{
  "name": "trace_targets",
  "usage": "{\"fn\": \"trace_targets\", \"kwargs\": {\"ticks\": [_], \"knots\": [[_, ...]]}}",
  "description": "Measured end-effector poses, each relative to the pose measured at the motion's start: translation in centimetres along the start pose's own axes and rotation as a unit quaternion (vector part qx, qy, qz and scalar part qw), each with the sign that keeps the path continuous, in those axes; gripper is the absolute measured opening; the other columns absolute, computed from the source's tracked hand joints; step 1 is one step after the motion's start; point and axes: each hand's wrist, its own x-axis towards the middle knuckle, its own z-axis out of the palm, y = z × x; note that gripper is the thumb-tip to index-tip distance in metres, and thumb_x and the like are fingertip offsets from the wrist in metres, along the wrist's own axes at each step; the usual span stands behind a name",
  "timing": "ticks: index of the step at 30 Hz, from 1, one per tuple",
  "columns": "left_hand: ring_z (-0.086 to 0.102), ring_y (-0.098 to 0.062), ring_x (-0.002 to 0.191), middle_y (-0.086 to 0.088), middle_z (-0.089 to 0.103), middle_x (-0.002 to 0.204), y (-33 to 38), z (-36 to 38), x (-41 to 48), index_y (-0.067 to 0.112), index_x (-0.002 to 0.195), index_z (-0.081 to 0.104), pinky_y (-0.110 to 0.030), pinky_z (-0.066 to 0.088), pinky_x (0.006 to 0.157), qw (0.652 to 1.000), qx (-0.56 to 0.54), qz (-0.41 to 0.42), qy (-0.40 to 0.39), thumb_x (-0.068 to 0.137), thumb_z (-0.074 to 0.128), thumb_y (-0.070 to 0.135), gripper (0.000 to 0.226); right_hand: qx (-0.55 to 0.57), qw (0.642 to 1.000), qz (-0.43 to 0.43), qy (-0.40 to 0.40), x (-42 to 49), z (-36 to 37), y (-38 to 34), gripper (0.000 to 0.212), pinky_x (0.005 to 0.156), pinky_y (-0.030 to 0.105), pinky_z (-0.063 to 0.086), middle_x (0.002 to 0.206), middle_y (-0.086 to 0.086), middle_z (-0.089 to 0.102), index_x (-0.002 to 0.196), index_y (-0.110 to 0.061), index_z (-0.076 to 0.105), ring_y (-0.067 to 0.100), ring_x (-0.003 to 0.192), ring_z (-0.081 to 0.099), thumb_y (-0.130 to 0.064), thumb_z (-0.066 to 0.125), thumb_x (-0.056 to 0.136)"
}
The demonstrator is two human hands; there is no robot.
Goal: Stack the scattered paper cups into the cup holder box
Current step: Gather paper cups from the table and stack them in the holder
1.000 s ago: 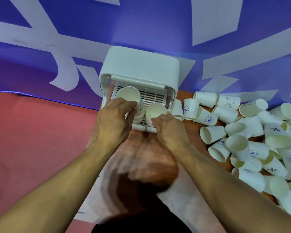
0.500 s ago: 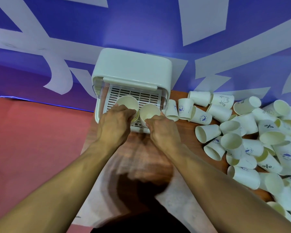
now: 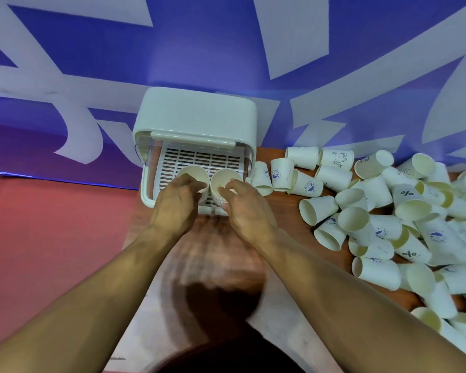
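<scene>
**Holding two cups at the mouth of the box**

From my remote seat, I see my left hand's fingers curled round the left cup; they hide its wall, so I cannot tell whether more cups are nested beneath it. My right hand's thumb and fingers pinch the right stack, whose layered rims show just under my fingertips. Both open mouths face up toward me, side by side and nearly touching.

Under and beyond my fingertips lies the white slotted tray, which sits inside the cup holder box. The two cups rest on the tray's near part. The box's rounded white hood covers the far part of the tray.

Out past my right hand, the loose cups lie heaped on the brown table, most on their sides, some printed with blue marks. Beyond the box hangs a blue and white banner. Out past my left hand is red floor.
</scene>
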Motion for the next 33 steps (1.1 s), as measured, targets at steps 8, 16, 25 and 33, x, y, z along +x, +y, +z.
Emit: {"fn": "trace_targets", "kwargs": {"ticks": [8, 16, 25, 33], "knots": [[0.058, -0.029, 0.1, -0.006, 0.056, 0.115, 4.7, -0.4, -3.2, 0.013, 0.115, 0.065, -0.039, 0.053, 0.073, 0.991, -0.077, 0.076, 0.079, 0.081, 0.071, 0.009, 0.034, 0.036, 0.986, 0.06, 0.153, -9.0, -3.1, 0.2, 0.041, 0.081, 0.039, 0.052, 0.112, 0.01, 0.06, 0.116, -0.01, 0.063, 0.031, 0.098, 0.057, -0.007, 0.07, 0.077], [0.061, -0.021, 0.1, -0.001, 0.062, 0.115, 13.6, 2.9, -6.2, 0.023, 0.118, 0.066, -0.031, 0.049, 0.082, 0.97, -0.116, 0.203, -0.061, 0.089, 0.068, 0.028, 0.03, 0.061, 0.935, 0.285, 0.201, -20.9, -4.8, 4.1, 0.034, 0.08, 0.032, 0.048, 0.115, 0.007, 0.059, 0.117, -0.014, 0.063, 0.024, 0.102, 0.056, -0.015, 0.062, 0.083], [0.056, -0.019, 0.109, 0.003, 0.055, 0.121, 20.8, 10.6, -8.3, 0.032, 0.127, 0.053, -0.038, 0.048, 0.089, 0.946, -0.047, 0.164, -0.277, 0.087, 0.064, 0.044, 0.043, 0.053, 0.894, 0.388, 0.22, -30.8, -4.6, 8.8, 0.035, 0.071, 0.037, 0.053, 0.109, 0.011, 0.062, 0.111, -0.009, 0.066, 0.031, 0.094, 0.06, -0.009, 0.068, 0.076], [0.057, -0.033, 0.116, -0.009, 0.063, 0.128, 23.6, 16.6, -9.9, 0.033, 0.147, 0.033, -0.037, 0.044, 0.092, 0.955, -0.004, -0.049, -0.294, 0.091, 0.038, 0.067, 0.066, 0.082, 0.913, 0.355, 0.187, -30.2, -4.1, 17.7, 0.042, 0.078, 0.037, 0.053, 0.114, 0.01, 0.061, 0.119, -0.01, 0.063, 0.029, 0.097, 0.061, -0.017, 0.069, 0.079]]}}
